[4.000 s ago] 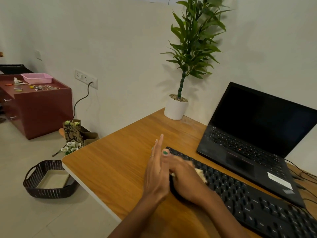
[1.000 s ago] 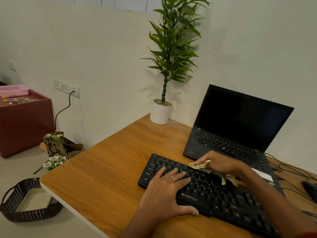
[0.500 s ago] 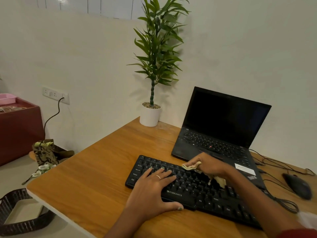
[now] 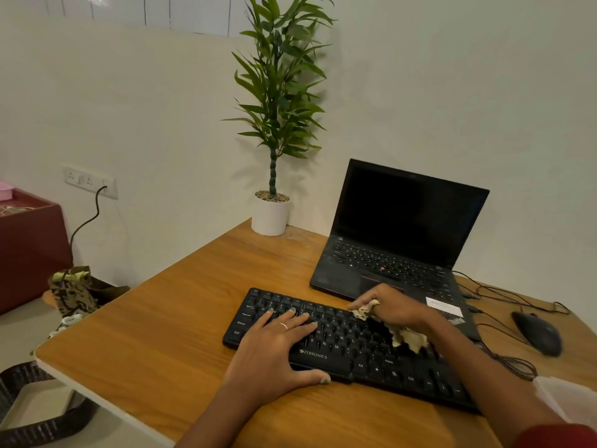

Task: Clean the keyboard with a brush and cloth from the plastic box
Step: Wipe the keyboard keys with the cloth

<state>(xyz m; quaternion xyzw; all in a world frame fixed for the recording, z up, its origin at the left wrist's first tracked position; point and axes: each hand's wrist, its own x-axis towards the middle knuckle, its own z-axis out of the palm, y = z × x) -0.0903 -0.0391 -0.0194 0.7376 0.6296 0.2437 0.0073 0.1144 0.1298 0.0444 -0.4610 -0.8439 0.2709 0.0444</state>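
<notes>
A black keyboard [image 4: 352,345] lies on the wooden desk [image 4: 181,321] in front of me. My left hand [image 4: 277,347] rests flat on its left half, fingers spread over the keys, thumb at the front edge. My right hand [image 4: 392,307] is closed on a crumpled beige cloth [image 4: 408,337] and presses it onto the upper middle rows of keys. Part of the cloth hangs out below the hand over the keys. No brush is in view. A translucent plastic box corner [image 4: 568,400] shows at the right edge.
An open black laptop [image 4: 397,234] stands just behind the keyboard. A potted plant [image 4: 273,202] sits at the desk's back corner. A black mouse [image 4: 538,331] and cables lie to the right. On the floor left, a dark woven basket [image 4: 42,425] and a patterned bag [image 4: 72,291].
My right hand has wiped the cloth along the keyboard's upper rows from the left end towards the middle. My left hand went from upright beside the keyboard to flat on the keys. My view has shifted right.
</notes>
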